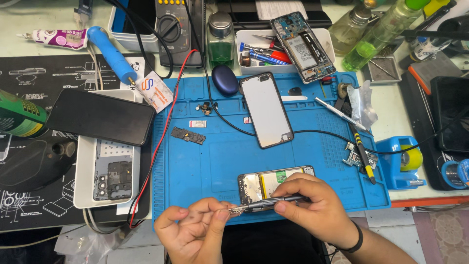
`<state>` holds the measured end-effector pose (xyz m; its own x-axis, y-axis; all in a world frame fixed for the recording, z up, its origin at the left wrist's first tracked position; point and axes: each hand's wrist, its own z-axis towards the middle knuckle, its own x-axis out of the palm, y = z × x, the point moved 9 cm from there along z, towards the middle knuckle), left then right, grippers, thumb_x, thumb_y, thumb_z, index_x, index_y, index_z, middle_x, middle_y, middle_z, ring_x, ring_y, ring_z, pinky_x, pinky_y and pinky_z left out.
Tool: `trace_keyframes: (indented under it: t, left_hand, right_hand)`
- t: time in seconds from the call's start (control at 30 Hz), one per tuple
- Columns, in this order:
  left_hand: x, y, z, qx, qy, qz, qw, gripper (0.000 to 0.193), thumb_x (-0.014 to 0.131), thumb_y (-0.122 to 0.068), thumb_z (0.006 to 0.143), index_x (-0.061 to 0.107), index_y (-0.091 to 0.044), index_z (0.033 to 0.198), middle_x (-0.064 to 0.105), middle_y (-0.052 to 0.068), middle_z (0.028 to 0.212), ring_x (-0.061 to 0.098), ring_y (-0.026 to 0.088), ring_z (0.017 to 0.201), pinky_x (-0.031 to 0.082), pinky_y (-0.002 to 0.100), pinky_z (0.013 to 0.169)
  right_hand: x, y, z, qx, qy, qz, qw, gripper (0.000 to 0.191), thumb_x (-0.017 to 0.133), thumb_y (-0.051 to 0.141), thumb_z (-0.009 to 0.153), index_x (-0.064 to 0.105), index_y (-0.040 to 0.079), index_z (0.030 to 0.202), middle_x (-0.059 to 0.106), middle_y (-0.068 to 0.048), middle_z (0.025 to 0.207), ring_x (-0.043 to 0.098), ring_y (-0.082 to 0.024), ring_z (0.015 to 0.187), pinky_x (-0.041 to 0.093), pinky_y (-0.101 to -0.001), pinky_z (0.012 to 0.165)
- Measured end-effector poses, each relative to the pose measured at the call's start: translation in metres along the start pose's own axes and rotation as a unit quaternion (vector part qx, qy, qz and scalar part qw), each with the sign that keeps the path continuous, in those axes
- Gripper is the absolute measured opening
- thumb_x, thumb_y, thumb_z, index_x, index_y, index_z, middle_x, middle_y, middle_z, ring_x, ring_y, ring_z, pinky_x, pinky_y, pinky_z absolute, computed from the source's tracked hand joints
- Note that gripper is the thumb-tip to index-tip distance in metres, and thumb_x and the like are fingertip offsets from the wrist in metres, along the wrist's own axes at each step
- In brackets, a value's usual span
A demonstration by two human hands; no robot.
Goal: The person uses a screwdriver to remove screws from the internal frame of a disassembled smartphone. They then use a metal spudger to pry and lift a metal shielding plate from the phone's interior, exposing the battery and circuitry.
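Tweezers held over opened phone at the mat's near edge

Risk first: we judge that the tweezers (266,202) could slip off the tiny part at their tip, which would then drop to the floor past the near edge of the blue mat (215,156). A tremor could also drag the metal tips across the opened phone (273,182) lying just beneath them. The cause in both cases would be an unsupported pinch near the edge.

We see the right hand (312,208) closed around the tweezers, thumb under and fingers curled over, wrist angled in from the near right corner. The left hand (195,230) is pinched shut at the tweezer tip, thumb and forefinger meeting on something too small to identify. A second phone (266,108), glass up, lies at mid-mat.
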<state>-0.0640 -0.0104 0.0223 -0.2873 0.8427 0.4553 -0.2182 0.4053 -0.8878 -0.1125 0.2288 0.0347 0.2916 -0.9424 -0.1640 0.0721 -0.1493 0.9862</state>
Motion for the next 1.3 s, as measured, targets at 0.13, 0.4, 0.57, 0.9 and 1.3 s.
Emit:
trace_keyframes:
  t: [0.13,0.4,0.57,0.9,1.3]
  left_hand:
    - [0.009,-0.002,-0.001,0.026,0.022,-0.004,0.999,0.058,0.064,0.018,0.089,0.029,-0.013,0.122,0.069,0.032,0.096,0.076,0.029,0.086,0.067,0.047,0.085]
    - [0.029,-0.039,0.014,0.109,0.167,0.163,0.966,0.068,0.077,0.004,0.083,0.036,-0.007,0.136,0.064,0.023,0.118,0.065,0.027,0.114,0.057,0.044,0.096]
    - [0.012,-0.001,0.037,-0.075,0.108,0.373,0.918,0.057,0.075,-0.012,0.086,0.050,-0.001,0.136,0.077,0.008,0.103,0.065,0.020,0.089,0.054,0.032,0.080]
    - [0.044,-0.004,0.039,0.025,0.144,0.500,0.854,0.079,0.077,-0.015,0.084,0.038,0.005,0.150,0.078,0.004,0.090,0.063,0.023,0.101,0.047,0.037,0.091]
    - [0.043,-0.003,0.038,0.044,0.148,0.493,0.856,0.082,0.076,-0.012,0.085,0.034,0.008,0.153,0.078,0.006,0.098,0.063,0.023,0.099,0.047,0.038,0.093]
  right_hand:
    - [-0.004,0.001,0.000,-0.003,0.001,-0.057,0.998,0.014,0.080,0.014,0.085,0.080,0.004,0.095,0.074,-0.006,0.084,0.069,-0.015,0.076,0.054,-0.0255,0.066]
    - [-0.029,0.079,0.003,-0.126,-0.010,-0.213,0.969,0.021,0.079,0.017,0.083,0.075,0.004,0.098,0.074,-0.006,0.088,0.070,-0.014,0.077,0.052,-0.0262,0.064]
    - [-0.028,0.112,0.029,-0.100,0.030,-0.405,0.908,0.020,0.080,0.020,0.082,0.080,0.012,0.101,0.069,0.001,0.081,0.068,-0.014,0.073,0.052,-0.0279,0.062]
    - [0.046,0.144,0.074,-0.222,0.140,-0.507,0.821,0.012,0.078,0.018,0.070,0.075,0.010,0.079,0.061,-0.004,0.069,0.061,-0.029,0.068,0.047,-0.0433,0.061]
    - [0.074,0.146,0.080,-0.260,0.213,-0.507,0.794,0.016,0.075,0.020,0.073,0.067,0.011,0.084,0.061,-0.008,0.079,0.063,-0.033,0.076,0.051,-0.0446,0.070]
